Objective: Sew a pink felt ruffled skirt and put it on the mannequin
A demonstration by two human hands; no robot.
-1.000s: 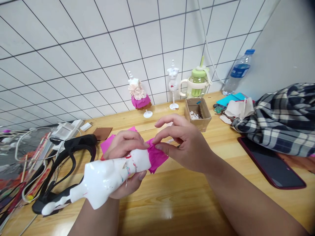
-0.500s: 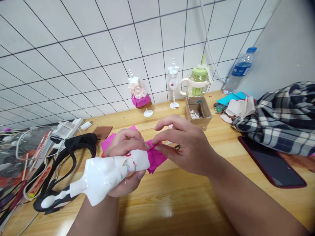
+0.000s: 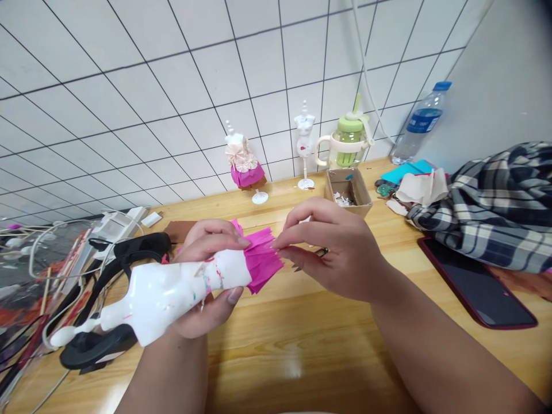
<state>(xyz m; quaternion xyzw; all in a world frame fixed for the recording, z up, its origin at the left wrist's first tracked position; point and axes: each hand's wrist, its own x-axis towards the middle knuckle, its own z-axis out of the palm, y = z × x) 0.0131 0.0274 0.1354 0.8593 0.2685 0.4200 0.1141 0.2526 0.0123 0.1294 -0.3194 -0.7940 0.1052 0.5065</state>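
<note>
Slanting neck-first toward eight o'clock, the dummy point(image 3: 166, 294) fills the left hand's point(image 3: 204, 315) curl. The right hand point(image 3: 338, 247) pinches its skirt point(image 3: 262, 260).

A white tiled wall with dark grout lines point(image 3: 185, 92) rises behind a glossy, light-brown wood-grain table point(image 3: 293, 368). Near the wall stand a small white mannequin in a cream top and magenta skirt point(image 3: 241, 154), a bare white mannequin on a round base point(image 3: 304, 125) and a clear, cream-handled cup with a green lid point(image 3: 350, 138). A brown cardboard box point(image 3: 363, 190) just in front of the cup holds pale scraps. Farther right, a clear plastic bottle with a blue cap point(image 3: 421, 123) leans slightly. A dark-and-white plaid cloth point(image 3: 495, 201) lies beyond a black-screened phone with a dark red edge point(image 3: 476, 282).
</note>
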